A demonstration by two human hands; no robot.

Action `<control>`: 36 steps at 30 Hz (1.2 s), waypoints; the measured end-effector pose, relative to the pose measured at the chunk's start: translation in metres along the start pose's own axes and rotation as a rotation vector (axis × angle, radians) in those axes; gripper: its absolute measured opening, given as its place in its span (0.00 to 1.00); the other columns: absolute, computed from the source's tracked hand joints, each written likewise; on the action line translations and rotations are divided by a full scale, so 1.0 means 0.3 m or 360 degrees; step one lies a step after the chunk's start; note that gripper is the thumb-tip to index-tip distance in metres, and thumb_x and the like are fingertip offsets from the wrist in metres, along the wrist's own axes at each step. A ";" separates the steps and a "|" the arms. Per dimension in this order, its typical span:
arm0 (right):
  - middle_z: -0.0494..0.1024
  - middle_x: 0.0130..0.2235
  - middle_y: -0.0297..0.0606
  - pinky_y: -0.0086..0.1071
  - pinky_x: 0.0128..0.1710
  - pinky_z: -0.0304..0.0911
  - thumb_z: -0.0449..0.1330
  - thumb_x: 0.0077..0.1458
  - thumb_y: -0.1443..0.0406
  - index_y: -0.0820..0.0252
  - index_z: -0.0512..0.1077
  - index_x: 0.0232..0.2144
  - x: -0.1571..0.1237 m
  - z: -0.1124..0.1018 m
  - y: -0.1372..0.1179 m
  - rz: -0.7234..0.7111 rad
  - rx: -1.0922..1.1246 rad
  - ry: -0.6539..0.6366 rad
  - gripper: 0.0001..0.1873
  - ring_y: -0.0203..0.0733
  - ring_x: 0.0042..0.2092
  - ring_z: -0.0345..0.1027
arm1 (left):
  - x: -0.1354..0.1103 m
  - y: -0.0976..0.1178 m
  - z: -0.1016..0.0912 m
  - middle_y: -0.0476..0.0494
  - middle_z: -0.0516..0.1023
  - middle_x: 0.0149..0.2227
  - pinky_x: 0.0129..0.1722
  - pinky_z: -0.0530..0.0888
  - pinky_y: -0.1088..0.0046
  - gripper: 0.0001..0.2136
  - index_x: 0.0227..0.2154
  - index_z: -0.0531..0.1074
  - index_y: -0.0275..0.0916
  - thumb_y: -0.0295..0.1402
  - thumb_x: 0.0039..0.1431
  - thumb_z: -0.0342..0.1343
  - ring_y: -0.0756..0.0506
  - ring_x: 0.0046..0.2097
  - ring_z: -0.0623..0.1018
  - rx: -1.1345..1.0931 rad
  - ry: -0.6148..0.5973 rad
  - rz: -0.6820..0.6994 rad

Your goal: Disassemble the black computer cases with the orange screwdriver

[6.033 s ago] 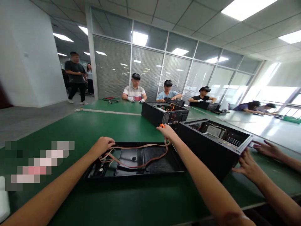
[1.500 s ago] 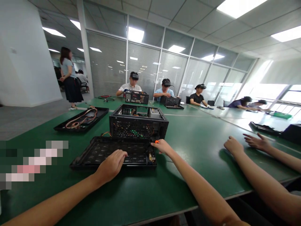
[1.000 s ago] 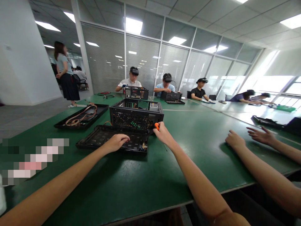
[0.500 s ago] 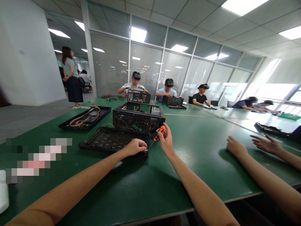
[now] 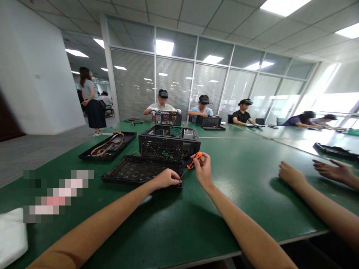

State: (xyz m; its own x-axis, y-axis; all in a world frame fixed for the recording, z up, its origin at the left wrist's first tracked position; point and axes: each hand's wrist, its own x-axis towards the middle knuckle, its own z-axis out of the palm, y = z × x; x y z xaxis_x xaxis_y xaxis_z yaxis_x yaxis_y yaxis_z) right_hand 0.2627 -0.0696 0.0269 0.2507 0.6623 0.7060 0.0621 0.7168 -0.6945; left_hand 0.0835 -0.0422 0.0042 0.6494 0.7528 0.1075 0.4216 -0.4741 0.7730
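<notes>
A black computer case [image 5: 169,144] stands open on the green table [image 5: 230,175]. Its detached front panel [image 5: 134,172] lies flat in front of it. My left hand [image 5: 166,178] is closed, pinching the panel's right end near a small connector. My right hand [image 5: 203,170] grips an orange-handled screwdriver [image 5: 194,160], its thin shaft slanting down toward the spot my left fingers hold.
A second black panel with coiled reddish cables [image 5: 108,145] lies at the back left. Another person's two hands [image 5: 291,175] rest on the table at the right. Several seated people work on cases [image 5: 209,120] at the far side. White cloth [image 5: 11,237] lies at the near left edge.
My left hand slid from the panel's middle to its right end and pinched shut. My right hand lifted the screwdriver and tilted its tip toward that corner. The earlier cable panel now sits farther left.
</notes>
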 end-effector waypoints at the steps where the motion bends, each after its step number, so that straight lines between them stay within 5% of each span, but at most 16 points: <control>1: 0.71 0.35 0.37 0.27 0.29 0.63 0.55 0.52 0.62 0.58 0.55 0.42 -0.003 0.001 0.001 -0.0004 -0.0004 -0.0024 0.16 0.33 0.31 0.65 | -0.001 0.002 0.000 0.45 0.77 0.27 0.27 0.63 0.79 0.15 0.32 0.76 0.31 0.37 0.45 0.53 0.50 0.28 0.70 0.0039 0.0005 0.0003; 12: 0.67 0.32 0.32 0.27 0.30 0.65 0.56 0.50 0.61 0.57 0.56 0.42 -0.024 0.007 -0.001 0.0024 -0.0020 -0.0058 0.18 0.32 0.29 0.64 | -0.015 0.034 -0.009 0.48 0.76 0.24 0.23 0.59 0.79 0.18 0.35 0.76 0.33 0.39 0.46 0.50 0.52 0.23 0.66 0.0223 0.0001 -0.0015; 28: 0.70 0.39 0.38 0.27 0.27 0.62 0.47 0.57 0.63 0.57 0.56 0.53 -0.019 0.001 -0.022 -0.0152 -0.0343 -0.0337 0.21 0.30 0.26 0.61 | -0.008 0.018 0.000 0.50 0.69 0.20 0.23 0.57 0.79 0.17 0.28 0.76 0.31 0.40 0.47 0.50 0.53 0.23 0.62 0.0225 -0.0040 -0.0010; 36: 0.71 0.39 0.35 0.25 0.27 0.61 0.58 0.48 0.63 0.56 0.58 0.52 -0.008 0.000 -0.023 -0.0144 -0.0465 -0.0348 0.28 0.29 0.25 0.58 | -0.009 0.026 -0.001 0.51 0.67 0.19 0.22 0.56 0.79 0.17 0.27 0.76 0.30 0.41 0.46 0.51 0.53 0.23 0.60 0.0160 -0.0054 -0.0017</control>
State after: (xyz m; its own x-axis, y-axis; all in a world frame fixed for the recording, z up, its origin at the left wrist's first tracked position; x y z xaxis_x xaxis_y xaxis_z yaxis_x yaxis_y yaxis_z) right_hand 0.2616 -0.0762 0.0299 0.0211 0.6527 0.7573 0.3552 0.7032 -0.6159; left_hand 0.0847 -0.0479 0.0101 0.6648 0.7430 0.0770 0.4889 -0.5107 0.7072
